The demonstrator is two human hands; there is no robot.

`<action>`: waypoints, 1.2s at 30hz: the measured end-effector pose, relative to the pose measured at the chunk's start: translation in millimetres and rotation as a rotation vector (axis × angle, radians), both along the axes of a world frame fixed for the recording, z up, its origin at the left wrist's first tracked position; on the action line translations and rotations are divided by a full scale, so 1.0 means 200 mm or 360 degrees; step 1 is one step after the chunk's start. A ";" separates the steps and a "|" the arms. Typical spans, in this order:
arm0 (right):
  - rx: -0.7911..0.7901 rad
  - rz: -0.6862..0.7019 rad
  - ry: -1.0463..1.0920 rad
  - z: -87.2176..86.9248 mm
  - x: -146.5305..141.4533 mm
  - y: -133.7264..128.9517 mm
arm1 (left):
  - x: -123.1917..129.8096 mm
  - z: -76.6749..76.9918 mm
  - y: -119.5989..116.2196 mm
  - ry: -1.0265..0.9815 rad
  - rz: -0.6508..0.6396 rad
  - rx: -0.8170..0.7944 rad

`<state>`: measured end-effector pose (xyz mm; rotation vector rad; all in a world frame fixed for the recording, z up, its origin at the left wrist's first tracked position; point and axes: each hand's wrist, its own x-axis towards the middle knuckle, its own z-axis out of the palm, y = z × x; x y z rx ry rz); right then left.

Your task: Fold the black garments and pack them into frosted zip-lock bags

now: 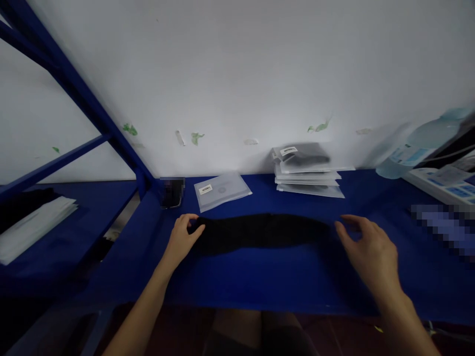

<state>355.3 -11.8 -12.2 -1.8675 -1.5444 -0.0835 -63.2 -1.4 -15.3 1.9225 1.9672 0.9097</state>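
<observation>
A long strip of black fabric lies stretched sideways over the blue table, its right end narrowing and slightly blurred. At its left end, my left hand pinches the cloth between thumb and fingers. My right hand hovers just beyond the other end, thumb and fingers apart, holding nothing. Behind the fabric, a flat translucent zip pouch with a barcode label rests on the table. Further right is a stack of similar pouches, the top one with something dark inside.
A small dark object sits by the blue frame post. At the right are a large clear bottle, a white box with blue squares and a blurred-out blue item. White sheets or pouches lie on the left table.
</observation>
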 end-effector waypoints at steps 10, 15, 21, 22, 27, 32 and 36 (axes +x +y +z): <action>-0.0040 0.1190 -0.0064 0.06 -0.35 0.13 | 0.05 0.11 -0.03 0.0064 -0.0250 0.0212; 0.0033 0.1154 0.0046 0.10 -0.27 -0.01 | 0.01 0.18 -0.20 -0.0348 -0.0467 0.0168; -0.0092 0.1349 -0.0125 0.03 -0.18 -0.24 | -0.04 0.19 -0.48 -0.0323 -0.0815 -0.0269; -0.0123 0.1386 -0.0170 0.01 -0.18 -0.27 | -0.04 0.18 -0.52 -0.0268 -0.0835 -0.0318; -0.0201 0.1482 -0.0208 -0.06 -0.16 -0.38 | -0.03 0.16 -0.59 -0.0043 -0.0931 -0.0411; 0.0039 0.1193 0.0053 -0.04 -0.13 -0.37 | -0.07 0.13 -0.51 -0.0052 -0.0639 -0.0052; 0.0046 0.0981 0.0056 0.03 -0.18 -0.24 | -0.07 0.10 -0.35 0.0255 -0.0588 0.0062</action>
